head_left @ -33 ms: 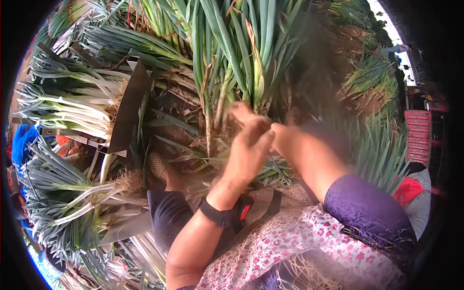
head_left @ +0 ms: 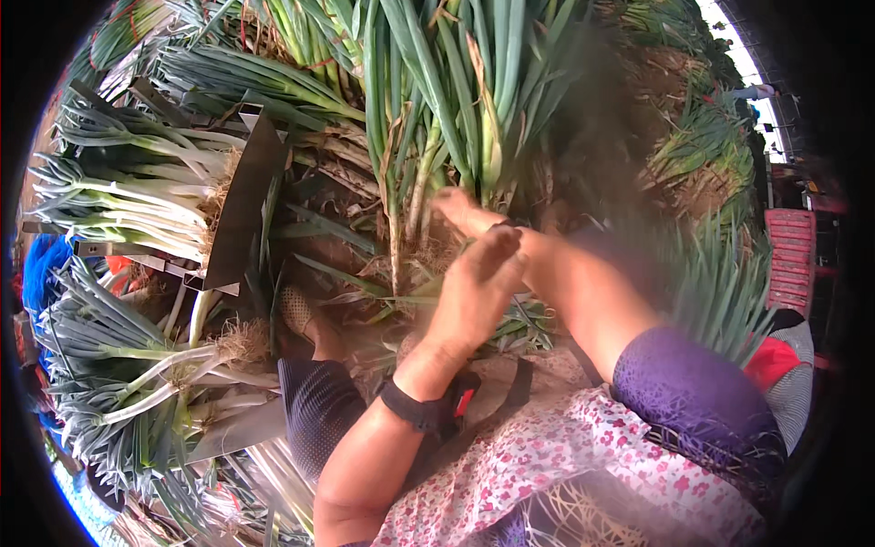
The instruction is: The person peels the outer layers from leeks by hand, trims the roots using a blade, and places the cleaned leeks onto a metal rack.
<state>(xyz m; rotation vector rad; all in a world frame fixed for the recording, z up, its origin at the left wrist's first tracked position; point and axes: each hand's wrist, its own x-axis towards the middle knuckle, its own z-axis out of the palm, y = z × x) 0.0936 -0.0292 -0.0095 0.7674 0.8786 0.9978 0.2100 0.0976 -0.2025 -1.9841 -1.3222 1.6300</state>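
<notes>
My left hand (head_left: 478, 283), with a black band (head_left: 415, 406) on its wrist, is raised against my right wrist. Its fingers are curled there, and whatever they may hold is too small to make out. A dark strip (head_left: 509, 224) shows at my right wrist beside those fingertips. Beyond it, my right hand (head_left: 460, 211) stretches toward the foot of a standing bunch of leeks (head_left: 456, 100); its fingers look extended and hold nothing visible. Whether they touch the stalks I cannot tell. Part of the right hand is hidden behind the left.
At the left, leeks (head_left: 137, 205) lie stacked against a metal plate (head_left: 246, 201), with more rooted leeks (head_left: 155, 365) below. Leek tops (head_left: 715, 283) fan out at right, near a red slatted crate (head_left: 788, 260). A floral apron (head_left: 510, 456) covers my lap.
My left hand has shifted slightly to the right and up along my right wrist, its fingers a little differently bent. The leeks have hardly moved.
</notes>
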